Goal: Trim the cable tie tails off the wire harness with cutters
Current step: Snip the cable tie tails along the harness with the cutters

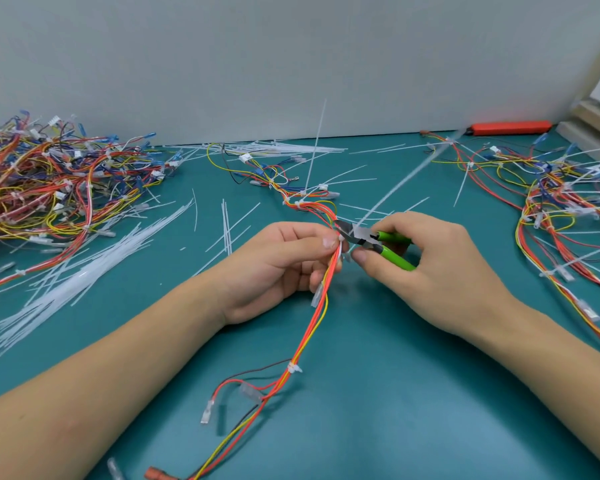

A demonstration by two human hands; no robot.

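Near the middle of the teal counter, the left hand pinches the wire harness of red, orange and yellow wires between thumb and fingers, just below a white cable tie. The right hand grips the green-handled cutters, whose tips sit right at that tie, and a long blurred tie tail slants up and away from them toward the far right. A trimmed tie binds the harness lower down, toward the near edge. Cut tails lie strewn at the left side, a tangled heap of harnesses fills the far left corner, and more harnesses spread along the right edge.
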